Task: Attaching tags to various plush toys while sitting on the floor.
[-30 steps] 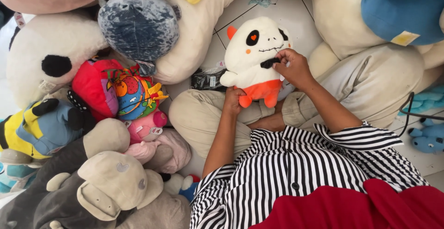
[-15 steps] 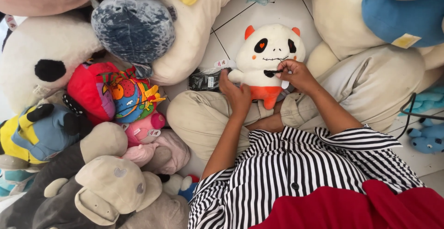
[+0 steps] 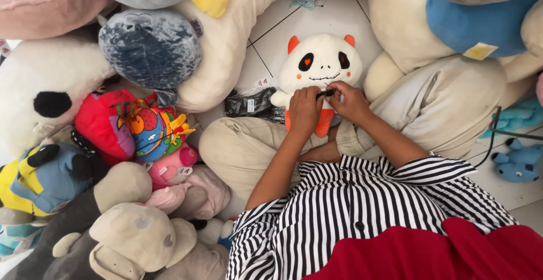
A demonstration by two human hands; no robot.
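Step in hand, by the look of it: fitting or fixing a small black piece (image 3: 324,94) at the neck of the white plush toy (image 3: 320,68). Toy sits upright on the person's lap, face toward the camera, tiled floor (image 3: 339,17) behind it.

Left hand (image 3: 305,110): fingers curled, gripping the toy's body from the left. Right hand (image 3: 350,102): fingers pinched narrow on the black piece, just under the stitched mouth. Both forearms angle in from the near side, wrists close together, knuckles up.

Next move probably needs a steady left-hand hold and fine fingertip work from the right.

Black packet (image 3: 249,102) lies left of the toy, just beside it.
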